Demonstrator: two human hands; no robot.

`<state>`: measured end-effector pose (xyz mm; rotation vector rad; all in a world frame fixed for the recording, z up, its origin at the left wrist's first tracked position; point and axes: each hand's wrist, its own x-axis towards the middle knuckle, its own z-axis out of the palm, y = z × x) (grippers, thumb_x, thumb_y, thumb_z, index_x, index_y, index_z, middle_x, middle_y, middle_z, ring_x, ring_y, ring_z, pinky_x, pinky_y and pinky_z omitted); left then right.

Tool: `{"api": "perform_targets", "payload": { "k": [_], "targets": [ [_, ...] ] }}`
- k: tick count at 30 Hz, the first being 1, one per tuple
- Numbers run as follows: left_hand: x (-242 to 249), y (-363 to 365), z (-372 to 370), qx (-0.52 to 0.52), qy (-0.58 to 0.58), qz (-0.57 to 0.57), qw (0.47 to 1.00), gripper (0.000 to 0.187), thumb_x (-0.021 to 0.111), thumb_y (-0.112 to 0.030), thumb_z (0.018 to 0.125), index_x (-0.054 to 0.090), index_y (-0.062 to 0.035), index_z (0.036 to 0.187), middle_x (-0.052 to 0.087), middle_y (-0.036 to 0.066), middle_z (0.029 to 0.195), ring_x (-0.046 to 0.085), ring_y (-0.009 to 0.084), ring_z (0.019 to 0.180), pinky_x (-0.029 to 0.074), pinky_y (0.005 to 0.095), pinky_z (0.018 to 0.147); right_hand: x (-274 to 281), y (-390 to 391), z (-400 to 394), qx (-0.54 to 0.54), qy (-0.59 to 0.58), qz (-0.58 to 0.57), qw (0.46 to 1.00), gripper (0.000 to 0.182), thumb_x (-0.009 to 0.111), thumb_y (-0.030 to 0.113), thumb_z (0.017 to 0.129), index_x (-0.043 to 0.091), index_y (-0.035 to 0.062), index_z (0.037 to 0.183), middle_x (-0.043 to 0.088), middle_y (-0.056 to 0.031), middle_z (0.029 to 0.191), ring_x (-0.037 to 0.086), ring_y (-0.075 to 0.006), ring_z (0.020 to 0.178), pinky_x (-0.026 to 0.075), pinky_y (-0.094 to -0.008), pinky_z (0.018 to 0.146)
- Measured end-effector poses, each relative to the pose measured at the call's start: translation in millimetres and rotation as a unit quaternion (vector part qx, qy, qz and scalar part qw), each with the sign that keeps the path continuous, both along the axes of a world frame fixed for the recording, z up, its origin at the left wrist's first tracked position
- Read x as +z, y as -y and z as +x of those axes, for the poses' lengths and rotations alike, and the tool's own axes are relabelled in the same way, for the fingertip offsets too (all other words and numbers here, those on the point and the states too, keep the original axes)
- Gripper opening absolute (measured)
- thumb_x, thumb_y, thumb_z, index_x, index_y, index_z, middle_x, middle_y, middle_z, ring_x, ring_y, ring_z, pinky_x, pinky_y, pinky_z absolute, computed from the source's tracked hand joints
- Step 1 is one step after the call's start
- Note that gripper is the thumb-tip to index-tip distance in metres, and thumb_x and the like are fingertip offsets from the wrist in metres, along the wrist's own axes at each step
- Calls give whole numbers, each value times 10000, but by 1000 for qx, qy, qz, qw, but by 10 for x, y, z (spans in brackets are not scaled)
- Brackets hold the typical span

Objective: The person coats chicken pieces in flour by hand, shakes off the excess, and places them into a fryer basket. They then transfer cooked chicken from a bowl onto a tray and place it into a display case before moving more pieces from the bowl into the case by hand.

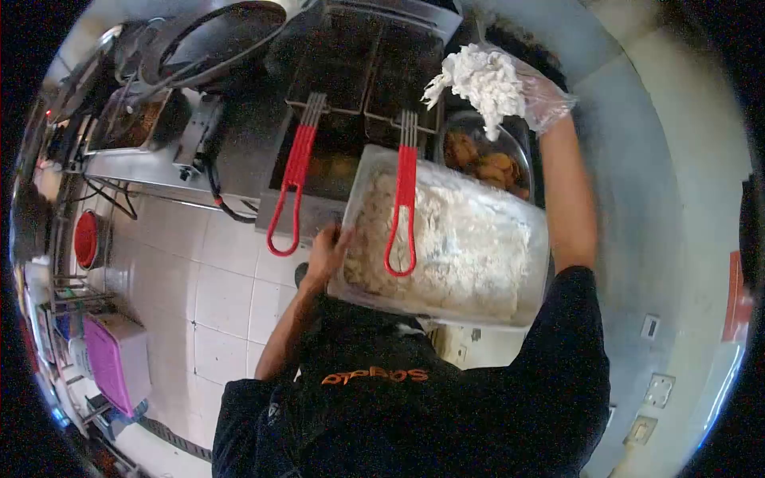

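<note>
My left hand grips the left edge of a clear plastic tub full of floured, battered pieces, held against my chest. My right hand, in a thin clear glove, is raised above the tub and closed on a clump of flour-coated food. Below that hand lies a metal bowl with golden fried pieces. Two fryer baskets with red handles, the left handle and the right handle, hang from the fryer in front of me.
A steel counter with black cables runs to the left of the fryer. The white tiled floor holds a red round object and a purple box. A grey wall with sockets is on my right.
</note>
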<state>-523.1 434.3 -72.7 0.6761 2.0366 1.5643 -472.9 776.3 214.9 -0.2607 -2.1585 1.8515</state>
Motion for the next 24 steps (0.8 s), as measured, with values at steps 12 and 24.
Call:
{"api": "perform_targets", "payload": {
  "k": [12,24],
  "targets": [
    [66,-3,27,17,60,4,998,292,533,-266,844,494,10,758,420,83,579,386,147,551,338,314,508,-1379,-637,-1470,33,180,198,963,334,539,331,778,625,26,883,612,-99,901,573,-197,828,443,-315,753],
    [-107,-5,-4,-16,55,28,998,326,540,-291,836,469,11,737,473,161,595,473,225,530,364,364,502,-1581,-1371,-2124,-3,346,531,773,352,559,245,768,560,-5,1016,578,-160,995,556,-276,866,439,-387,751]
  ]
}}
